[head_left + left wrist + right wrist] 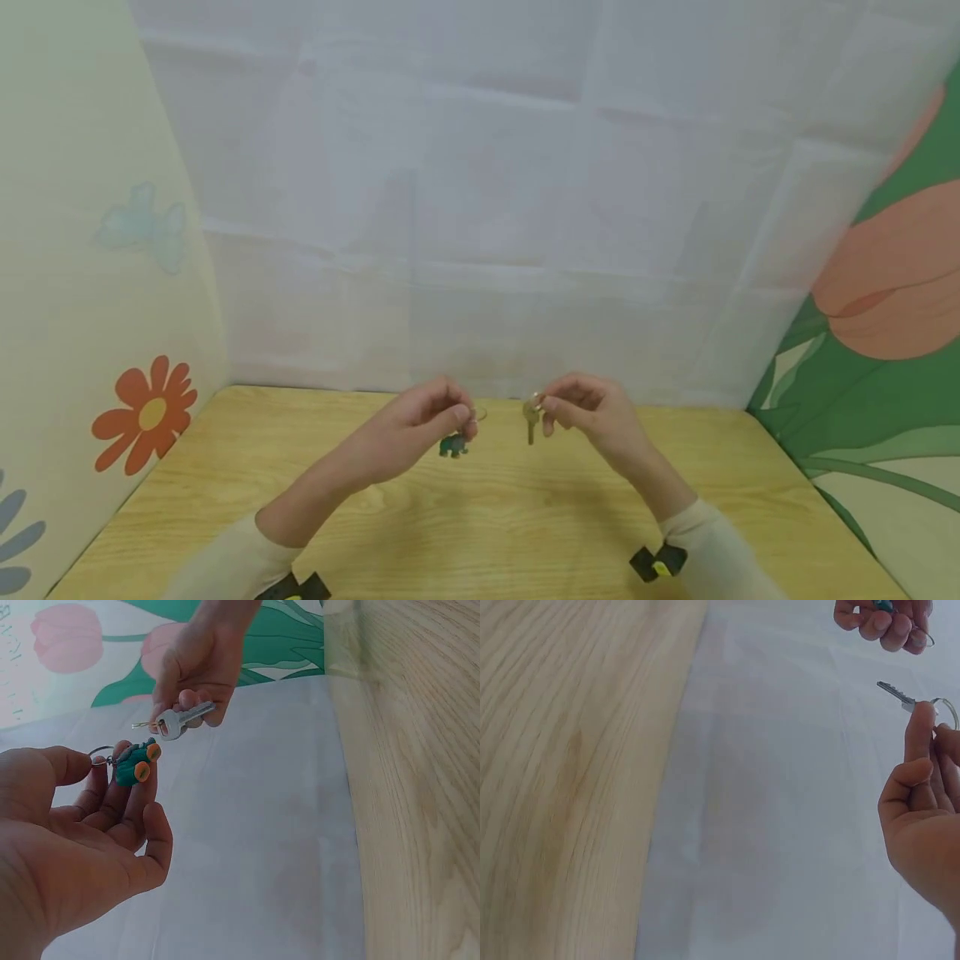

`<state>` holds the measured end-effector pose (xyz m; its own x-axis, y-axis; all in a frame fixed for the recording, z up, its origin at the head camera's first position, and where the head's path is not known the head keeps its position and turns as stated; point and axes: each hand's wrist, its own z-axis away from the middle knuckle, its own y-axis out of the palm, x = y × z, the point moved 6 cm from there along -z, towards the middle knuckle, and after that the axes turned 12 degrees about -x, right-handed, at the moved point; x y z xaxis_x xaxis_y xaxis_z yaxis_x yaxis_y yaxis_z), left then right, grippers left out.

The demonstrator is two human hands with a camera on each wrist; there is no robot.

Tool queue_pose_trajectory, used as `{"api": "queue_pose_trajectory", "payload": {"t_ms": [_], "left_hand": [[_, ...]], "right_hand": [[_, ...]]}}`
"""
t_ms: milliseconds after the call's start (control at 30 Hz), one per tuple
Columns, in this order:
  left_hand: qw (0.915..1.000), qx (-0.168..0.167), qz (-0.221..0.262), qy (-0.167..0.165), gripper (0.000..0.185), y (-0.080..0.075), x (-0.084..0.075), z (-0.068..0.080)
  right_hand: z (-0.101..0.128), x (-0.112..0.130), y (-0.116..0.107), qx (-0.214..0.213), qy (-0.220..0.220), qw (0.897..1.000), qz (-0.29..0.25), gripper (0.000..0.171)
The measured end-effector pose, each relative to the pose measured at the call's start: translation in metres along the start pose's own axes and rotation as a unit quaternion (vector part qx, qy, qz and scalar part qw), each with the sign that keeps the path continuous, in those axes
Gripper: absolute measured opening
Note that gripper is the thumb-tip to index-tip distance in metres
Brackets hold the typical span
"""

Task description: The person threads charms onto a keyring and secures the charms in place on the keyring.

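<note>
My left hand [420, 427] pinches a metal ring [102, 754] between thumb and fingertips. From that ring hangs a small teal keychain charm [135, 765] with orange round ends, lying against the fingers in the left wrist view. To the right, my right hand [592, 414] pinches a key ring [948, 711] carrying one silver key [184, 720]. In the head view the key [531, 422] points down from the fingertips. A short gap separates the two hands, both raised above the wooden table [495, 517].
A white cloth backdrop [480, 208] rises behind the table's far edge. Flower-printed panels stand on the left [67, 275] and right [892, 333]. Each sleeve carries a black strap [660, 562] near the wrist.
</note>
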<state>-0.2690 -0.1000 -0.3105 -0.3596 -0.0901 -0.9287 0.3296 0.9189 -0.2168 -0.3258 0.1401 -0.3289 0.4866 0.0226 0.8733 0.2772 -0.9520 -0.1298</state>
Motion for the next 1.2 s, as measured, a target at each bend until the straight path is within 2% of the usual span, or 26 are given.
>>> {"api": "queue_pose_trajectory", "payload": {"t_ms": [133,200,367,467,600,800,1200], "left_hand": [[0.9999,0.004,-0.011,-0.001,0.027,0.005,-0.004,0.001],[0.9997,0.007,-0.021,0.002,0.024,0.007,-0.006,0.003],[0.9992,0.011,-0.037,0.006,0.019,0.014,-0.010,0.006],[0.9993,0.012,-0.033,0.010,0.020,0.019,-0.011,0.006],[0.9999,0.008,-0.011,0.008,0.023,0.024,-0.009,0.004],[0.9993,-0.009,0.032,-0.017,0.030,0.029,-0.003,0.004],[0.9964,-0.084,-0.011,-0.011,0.025,0.024,-0.004,0.005]], "right_hand": [[0.002,0.002,0.004,-0.008,-0.002,1.000,-0.030,0.012],[0.003,0.002,0.007,-0.011,0.005,0.998,-0.061,0.011],[0.006,0.003,0.018,0.003,0.022,0.989,-0.146,0.010],[0.009,0.004,0.023,0.012,0.026,0.986,-0.166,0.012],[0.013,0.005,0.027,0.014,0.031,0.982,-0.185,0.014],[0.019,0.008,0.033,0.003,0.038,0.980,-0.196,0.015],[0.025,0.008,0.039,-0.020,0.075,0.982,-0.172,0.010]]}}
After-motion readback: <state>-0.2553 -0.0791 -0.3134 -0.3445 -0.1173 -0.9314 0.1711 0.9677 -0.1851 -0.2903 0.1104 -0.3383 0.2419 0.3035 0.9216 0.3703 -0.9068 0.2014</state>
